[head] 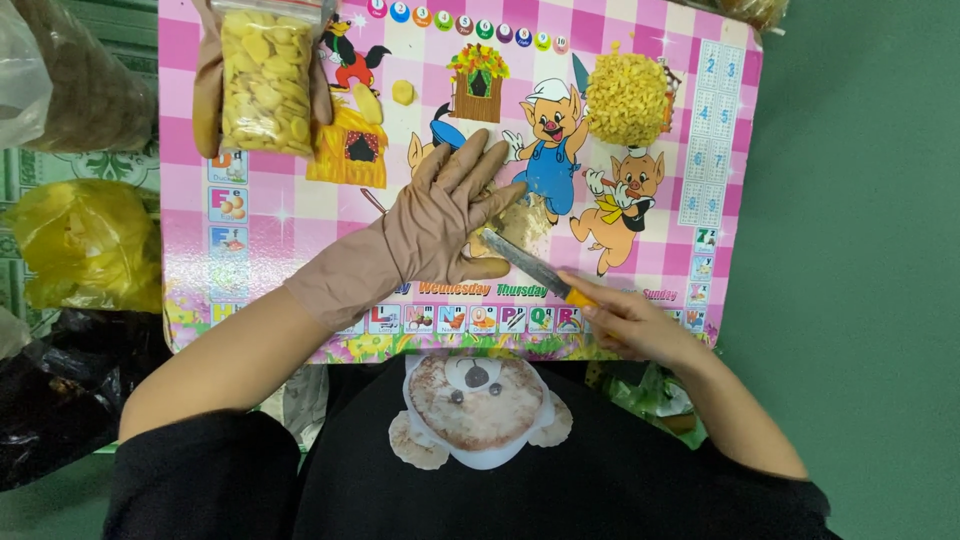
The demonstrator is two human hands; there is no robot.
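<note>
My left hand (440, 215), in a tan glove, presses flat on a pale yellow piece of food (520, 222) on the pink checked cartoon table (260, 225). The food is mostly hidden under its fingers. My right hand (625, 320), bare, grips the yellow handle of a knife (535, 268). The grey blade points up-left, its tip against the food beside my left thumb. A heap of cut yellow strips (626, 98) lies at the far right of the table.
A clear bag of yellow slices (265, 75) stands at the far left, with a second tan glove (208, 90) beneath it. One small yellow piece (402, 92) lies loose. A yellow plastic bag (85, 245) and black bags (60, 400) sit left of the table.
</note>
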